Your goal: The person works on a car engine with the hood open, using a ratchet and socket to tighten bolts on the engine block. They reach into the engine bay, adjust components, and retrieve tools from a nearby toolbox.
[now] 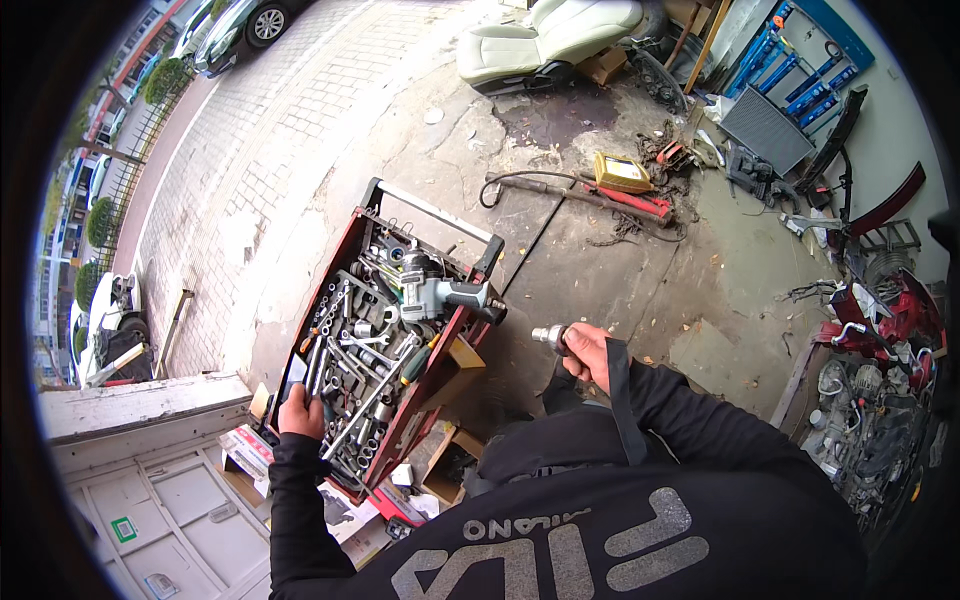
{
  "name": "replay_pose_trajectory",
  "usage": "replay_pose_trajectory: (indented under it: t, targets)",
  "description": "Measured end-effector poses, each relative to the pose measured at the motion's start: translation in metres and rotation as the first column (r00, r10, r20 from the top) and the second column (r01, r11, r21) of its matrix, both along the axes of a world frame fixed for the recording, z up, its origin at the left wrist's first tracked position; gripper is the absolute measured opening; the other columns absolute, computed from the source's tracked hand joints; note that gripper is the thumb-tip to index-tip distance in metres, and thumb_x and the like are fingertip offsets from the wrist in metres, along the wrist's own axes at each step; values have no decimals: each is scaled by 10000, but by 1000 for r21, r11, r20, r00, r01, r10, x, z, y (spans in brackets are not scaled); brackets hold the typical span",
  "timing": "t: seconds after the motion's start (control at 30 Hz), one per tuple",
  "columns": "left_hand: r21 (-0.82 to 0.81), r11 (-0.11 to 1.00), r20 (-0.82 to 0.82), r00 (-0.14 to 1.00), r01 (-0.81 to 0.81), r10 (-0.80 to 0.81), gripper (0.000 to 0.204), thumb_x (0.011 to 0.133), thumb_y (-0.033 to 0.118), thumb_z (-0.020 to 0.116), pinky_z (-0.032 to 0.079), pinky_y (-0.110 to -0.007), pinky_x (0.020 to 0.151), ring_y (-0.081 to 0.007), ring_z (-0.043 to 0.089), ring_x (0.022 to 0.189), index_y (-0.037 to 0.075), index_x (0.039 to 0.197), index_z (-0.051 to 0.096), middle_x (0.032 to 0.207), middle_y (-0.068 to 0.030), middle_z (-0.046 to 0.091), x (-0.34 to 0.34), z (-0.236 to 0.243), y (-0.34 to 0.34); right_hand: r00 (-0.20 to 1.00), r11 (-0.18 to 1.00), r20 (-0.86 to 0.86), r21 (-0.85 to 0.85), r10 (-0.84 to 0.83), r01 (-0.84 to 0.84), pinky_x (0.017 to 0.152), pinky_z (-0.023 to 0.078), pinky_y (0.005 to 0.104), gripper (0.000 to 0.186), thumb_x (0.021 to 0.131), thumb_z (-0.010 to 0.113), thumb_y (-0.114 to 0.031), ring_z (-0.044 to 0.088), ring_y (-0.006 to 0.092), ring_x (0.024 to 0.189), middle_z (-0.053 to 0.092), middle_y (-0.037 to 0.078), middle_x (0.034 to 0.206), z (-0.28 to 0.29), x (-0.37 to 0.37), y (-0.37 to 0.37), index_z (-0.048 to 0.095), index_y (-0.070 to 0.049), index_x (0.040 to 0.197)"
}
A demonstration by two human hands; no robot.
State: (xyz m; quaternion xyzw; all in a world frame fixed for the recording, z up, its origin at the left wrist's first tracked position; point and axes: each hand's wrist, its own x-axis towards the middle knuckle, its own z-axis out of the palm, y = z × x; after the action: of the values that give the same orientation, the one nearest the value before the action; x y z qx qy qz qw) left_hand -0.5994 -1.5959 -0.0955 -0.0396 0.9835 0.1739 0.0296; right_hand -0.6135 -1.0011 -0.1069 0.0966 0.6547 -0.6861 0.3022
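My right hand (590, 352) is closed around a shiny metal socket piece (548, 335), whose end sticks out to the left. The rest of it is hidden in the fingers. My left hand (300, 412) is at the left edge of a red tool cart (405, 425), its fingers curled down next to long chrome tool handles (318, 368); what they grip is hidden. Combination wrenches (372, 342), sockets and screwdrivers lie jumbled in the cart's top tray. A grey-and-black impact wrench (430, 292) rests over the tray's right side, near the cart's push handle (430, 215).
Opened cardboard boxes (452, 462) stand below the cart. Ahead on the floor are a yellow case (622, 172), a red jack-like tool (635, 203) and a cream car seat (540, 45). Engine parts (865, 420) crowd the right. A white panelled door (150, 500) is at left.
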Motion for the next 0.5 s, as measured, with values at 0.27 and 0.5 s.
replay_pose_trajectory:
  t: [0.27,0.5]
  targets:
    - [874,440,27,884,205,-466,636,970,153,911,559,-340,1049,-171,710,1162,-30,1516,641,1320,-113,765,-51,72,355,918,950,-347,-169,190,-261,684,461,329,576,1188,549,-566,561,107,752,612,-2,779,52,-29,41,722,-27,1081]
    - [701,442,35,592,560,-805,370,986,246,893,550,-390,805,-287,681,841,-4,1165,688,913,-161,692,-106,101,465,903,986,-414,-61,115,-154,682,461,344,644,1148,572,-648,572,113,772,605,14,781,74,-23,132,713,-26,1058]
